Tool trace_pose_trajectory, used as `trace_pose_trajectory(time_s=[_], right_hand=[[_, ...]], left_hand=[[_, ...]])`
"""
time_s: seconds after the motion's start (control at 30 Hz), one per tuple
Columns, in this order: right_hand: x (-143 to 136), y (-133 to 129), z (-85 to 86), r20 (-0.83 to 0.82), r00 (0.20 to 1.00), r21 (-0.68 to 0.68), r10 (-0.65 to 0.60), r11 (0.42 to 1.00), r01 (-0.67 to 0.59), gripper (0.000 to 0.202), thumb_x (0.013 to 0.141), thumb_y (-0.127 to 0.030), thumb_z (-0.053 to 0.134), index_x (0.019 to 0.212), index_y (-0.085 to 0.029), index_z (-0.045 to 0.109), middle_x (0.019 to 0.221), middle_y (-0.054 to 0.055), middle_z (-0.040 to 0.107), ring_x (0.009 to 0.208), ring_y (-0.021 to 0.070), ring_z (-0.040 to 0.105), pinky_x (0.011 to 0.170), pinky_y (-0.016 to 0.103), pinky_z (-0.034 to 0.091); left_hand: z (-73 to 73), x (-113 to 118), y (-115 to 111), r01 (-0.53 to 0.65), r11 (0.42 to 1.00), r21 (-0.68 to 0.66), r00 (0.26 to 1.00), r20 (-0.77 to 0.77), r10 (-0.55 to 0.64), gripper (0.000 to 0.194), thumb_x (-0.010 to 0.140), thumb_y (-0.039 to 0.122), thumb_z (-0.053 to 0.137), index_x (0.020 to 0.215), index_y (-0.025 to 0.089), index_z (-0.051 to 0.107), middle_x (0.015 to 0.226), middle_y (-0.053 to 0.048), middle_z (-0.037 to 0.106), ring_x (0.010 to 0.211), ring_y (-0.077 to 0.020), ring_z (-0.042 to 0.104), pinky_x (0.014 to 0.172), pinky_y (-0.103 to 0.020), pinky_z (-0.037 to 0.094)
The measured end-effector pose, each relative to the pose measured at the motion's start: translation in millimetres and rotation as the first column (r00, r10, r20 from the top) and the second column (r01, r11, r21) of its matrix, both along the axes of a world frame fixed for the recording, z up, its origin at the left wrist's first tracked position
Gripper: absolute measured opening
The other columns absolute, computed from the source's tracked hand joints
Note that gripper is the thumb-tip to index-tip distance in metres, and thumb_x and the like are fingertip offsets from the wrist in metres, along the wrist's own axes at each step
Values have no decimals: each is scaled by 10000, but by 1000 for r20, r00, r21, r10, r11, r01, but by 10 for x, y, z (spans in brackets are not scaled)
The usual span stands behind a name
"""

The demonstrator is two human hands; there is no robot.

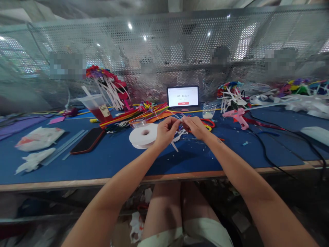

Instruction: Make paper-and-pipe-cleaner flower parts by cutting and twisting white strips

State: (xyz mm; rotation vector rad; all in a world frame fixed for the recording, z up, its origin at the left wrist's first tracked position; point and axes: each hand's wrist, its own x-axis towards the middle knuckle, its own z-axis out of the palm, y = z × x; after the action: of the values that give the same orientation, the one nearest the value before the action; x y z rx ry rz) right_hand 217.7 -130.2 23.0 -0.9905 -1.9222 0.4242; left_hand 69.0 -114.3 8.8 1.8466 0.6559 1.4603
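My left hand (167, 130) and my right hand (194, 128) meet above the blue table, fingertips pinched close together. Between them shows a bit of thin white ribbon (175, 145), whose loose loops and tail hang below the fingers. The exact piece at the fingertips is small and partly hidden. Just left of my left hand lies a large white ribbon spool (144, 135), with a clear spool (138, 122) behind it. Scissors with red and yellow handles (208, 125) lie behind my right hand.
A pink glue gun (238, 117) with a black cable stands at right. Behind are a tablet with a timer (183, 96), a plastic cup (205, 110) and colourful pipe cleaners (128, 116). A drink cup (96, 107) and phone (87, 140) are at left.
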Motion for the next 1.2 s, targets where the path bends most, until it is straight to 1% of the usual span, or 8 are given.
trace_pose_trajectory(time_s=[0.1, 0.33, 0.53, 0.67, 0.83, 0.93, 1.1, 1.2], right_hand=[[-7, -8, -6, -5, 1000, -17, 10, 1000, -10, 522, 915, -490, 202, 504, -200, 342, 458, -33, 382, 479, 85, 372, 518, 258, 281], [-35, -46, 57, 106, 994, 28, -41, 999, 38, 508, 917, -461, 220, 525, -192, 398, 508, -13, 438, 525, 96, 399, 557, 271, 272], [-21, -33, 37, 67, 998, 14, -15, 1000, 14, 470, 914, -426, 270, 526, -189, 392, 498, -21, 419, 525, 92, 389, 544, 265, 267], [-8, -28, 28, 18, 1000, -32, 17, 999, -16, 471, 904, -415, 308, 497, -184, 366, 475, -30, 376, 493, 80, 351, 525, 265, 257], [23, -5, 23, -60, 993, -99, 105, 989, -111, 467, 890, -407, 353, 486, -176, 385, 450, -41, 361, 455, 66, 331, 488, 250, 250], [48, 22, 17, -138, 976, -141, 170, 972, -189, 481, 875, -404, 393, 451, -183, 344, 417, -54, 326, 423, 56, 299, 462, 242, 244], [65, 51, 15, -267, 919, -262, 290, 896, -359, 472, 853, -390, 433, 444, -195, 302, 410, -70, 274, 394, 50, 264, 429, 240, 227], [58, 38, 33, -316, 892, -316, 323, 851, -420, 469, 841, -384, 441, 447, -204, 262, 410, -75, 234, 385, 53, 258, 418, 246, 204]], left_hand=[[-8, 8, -1, 7, 1000, -13, 1000, 15, -7, 204, 799, 333, 548, 685, 164, 542, 524, 32, 491, 449, -50, 410, 427, -179, 315], [-13, 18, -17, -5, 1000, -22, 1000, 15, 5, 214, 790, 345, 557, 676, 169, 517, 525, 41, 485, 444, -49, 401, 420, -182, 300], [-4, 26, -36, 10, 1000, -14, 1000, 29, -9, 216, 793, 359, 555, 697, 167, 528, 534, 39, 495, 455, -51, 424, 439, -184, 328], [-28, 22, -10, 66, 998, -16, 997, 35, -65, 218, 794, 363, 559, 703, 167, 531, 554, 32, 510, 465, -51, 437, 452, -183, 345], [-42, 14, 35, 157, 987, -34, 986, 52, -155, 234, 781, 389, 571, 741, 160, 549, 585, 17, 540, 451, -46, 433, 416, -174, 324], [-19, 6, 43, 178, 983, -51, 983, 55, -175, 248, 743, 395, 615, 759, 154, 562, 575, 21, 546, 414, -40, 418, 383, -170, 304], [22, -9, 29, 176, 984, -33, 983, 48, -174, 216, 721, 347, 651, 793, 163, 566, 509, 42, 525, 385, -45, 428, 369, -165, 308], [20, -12, 21, 153, 988, -9, 987, 50, -152, 192, 711, 319, 664, 785, 161, 585, 530, 34, 552, 392, -44, 443, 374, -165, 321]])
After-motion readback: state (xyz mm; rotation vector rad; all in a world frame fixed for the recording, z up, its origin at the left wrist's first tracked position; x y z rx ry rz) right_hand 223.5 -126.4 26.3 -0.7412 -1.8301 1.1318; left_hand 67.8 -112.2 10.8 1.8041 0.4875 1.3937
